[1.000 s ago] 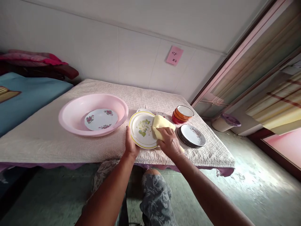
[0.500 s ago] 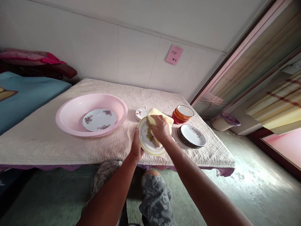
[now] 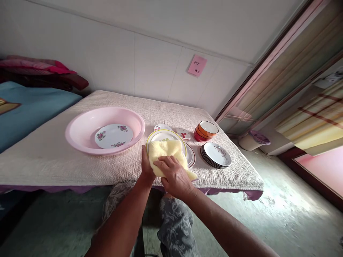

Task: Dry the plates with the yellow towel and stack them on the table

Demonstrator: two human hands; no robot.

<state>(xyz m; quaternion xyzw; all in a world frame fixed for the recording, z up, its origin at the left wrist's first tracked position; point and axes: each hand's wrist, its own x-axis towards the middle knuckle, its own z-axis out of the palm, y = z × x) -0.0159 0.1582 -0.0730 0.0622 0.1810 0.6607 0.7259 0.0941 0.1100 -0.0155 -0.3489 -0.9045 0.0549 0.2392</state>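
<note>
My left hand (image 3: 147, 165) grips the left edge of a white plate (image 3: 158, 135) with a yellow rim, tilted above the front of the table. Over the plate's face lies a pale yellow cloth (image 3: 167, 150), which hides most of the plate. My right hand (image 3: 174, 175) presses that cloth onto the plate, fingers bent over it. Behind and to the right, partly covered, is another plate with a dark red rim (image 3: 191, 157). Small flowered dishes (image 3: 163, 127) and white dishes with a red pattern (image 3: 183, 134) sit just beyond.
A pink basin (image 3: 72, 132) at left holds a flowered plate (image 3: 114, 136). Orange and red bowls (image 3: 208, 128) stand stacked at right, behind a stack of dark-rimmed plates (image 3: 216, 155). A quilted cover (image 3: 128, 169) drapes the table. A bin (image 3: 253, 141) stands on the floor.
The plate has shifted left and turned. My right hand and the cloth have come down and left, the cloth now spread over more of the plate. The dark-red-rimmed plate behind shows more.
</note>
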